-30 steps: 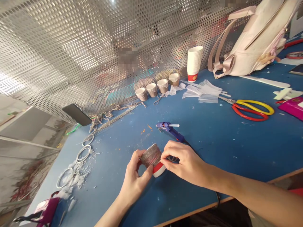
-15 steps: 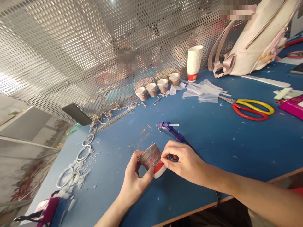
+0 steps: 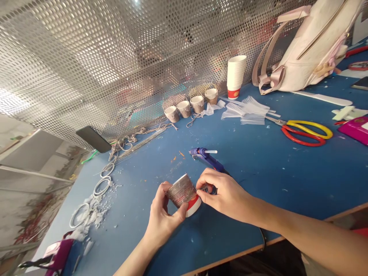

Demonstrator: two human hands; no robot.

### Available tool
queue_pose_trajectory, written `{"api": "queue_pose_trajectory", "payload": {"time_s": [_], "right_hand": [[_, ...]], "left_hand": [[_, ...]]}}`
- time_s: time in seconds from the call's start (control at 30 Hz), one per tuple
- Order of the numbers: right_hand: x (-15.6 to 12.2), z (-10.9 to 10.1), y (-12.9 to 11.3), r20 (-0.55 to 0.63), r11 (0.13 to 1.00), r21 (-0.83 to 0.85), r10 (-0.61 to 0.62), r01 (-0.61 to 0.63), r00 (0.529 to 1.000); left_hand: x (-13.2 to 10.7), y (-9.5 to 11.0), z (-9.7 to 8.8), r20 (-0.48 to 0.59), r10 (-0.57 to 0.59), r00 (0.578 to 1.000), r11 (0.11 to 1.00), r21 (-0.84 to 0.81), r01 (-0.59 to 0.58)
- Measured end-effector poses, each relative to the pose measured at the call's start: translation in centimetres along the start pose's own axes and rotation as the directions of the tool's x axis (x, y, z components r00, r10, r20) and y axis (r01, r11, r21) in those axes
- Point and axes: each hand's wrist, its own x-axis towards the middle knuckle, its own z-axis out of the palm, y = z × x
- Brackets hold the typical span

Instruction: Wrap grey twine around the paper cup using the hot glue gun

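Note:
A paper cup (image 3: 181,193) tilts in the grip of my left hand (image 3: 165,218), thumb near its red and white lower band. Grey-brown cord covers the rest of its side in close rounds. At the cup's right side, my right hand (image 3: 220,189) pinches cord between thumb and fingertips; a dark loop of it shows under the fingers. Just beyond the hands lies a blue glue gun (image 3: 207,158) with a white glue stick poking out of its back.
Several cord-wrapped cups (image 3: 184,110) line the mesh screen (image 3: 115,57), beside stacked paper cups (image 3: 236,74). Scissors (image 3: 307,132), white strips (image 3: 247,110) and a backpack (image 3: 304,57) are at right. Rings (image 3: 102,186), white scraps (image 3: 96,214) and a phone (image 3: 93,138) lie left.
The cup has turned slightly in my left hand and shifted a little left. My right hand stays pinched at its side, moved slightly upward.

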Motion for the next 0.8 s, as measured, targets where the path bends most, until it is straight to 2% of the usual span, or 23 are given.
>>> {"api": "queue_pose_trajectory", "payload": {"time_s": [0.13, 0.3, 0.43, 0.57, 0.63, 0.67, 0.73, 0.8], "right_hand": [[-0.2, -0.9, -0.1, 0.062, 0.988, -0.151, -0.012, 0.021, 0.998], [-1.0, -2.8, 0.2, 0.153, 0.935, -0.348, -0.015, 0.069, 0.988], [-1.6, -5.7, 0.5, 0.106, 0.910, -0.414, 0.084, -0.033, 0.991], [-2.1, -9.6, 1.4, 0.057, 0.845, -0.514, 0.203, -0.146, 0.977], [-2.3, -11.5, 2.1, 0.032, 0.801, -0.560, 0.275, -0.211, 0.961], [-2.4, -12.4, 2.5, 0.012, 0.784, -0.568, 0.312, -0.250, 0.950], [-2.6, -14.1, 3.3, -0.021, 0.786, -0.525, 0.371, -0.326, 0.928], [-2.8, -15.5, 4.0, -0.006, 0.828, -0.417, 0.410, -0.375, 0.912]], "left_hand": [[0.3, -0.1, -0.3, -0.045, 0.013, 0.999, 1.000, 0.009, -0.012], [0.6, 0.3, -1.0, -0.140, -0.041, 0.989, 0.999, -0.006, 0.041], [1.2, 0.6, -1.5, -0.192, -0.026, 0.981, 0.999, 0.019, 0.030], [1.9, 0.8, -2.4, -0.296, 0.114, 0.948, 0.993, 0.074, -0.096], [2.3, 0.9, -3.1, -0.386, 0.181, 0.905, 0.982, 0.112, -0.149], [2.5, 0.9, -3.6, -0.447, 0.211, 0.869, 0.976, 0.138, -0.167], [2.9, 1.0, -4.8, -0.588, 0.253, 0.768, 0.966, 0.195, -0.168], [3.5, 1.1, -6.1, -0.694, 0.265, 0.669, 0.963, 0.224, -0.150]]}}
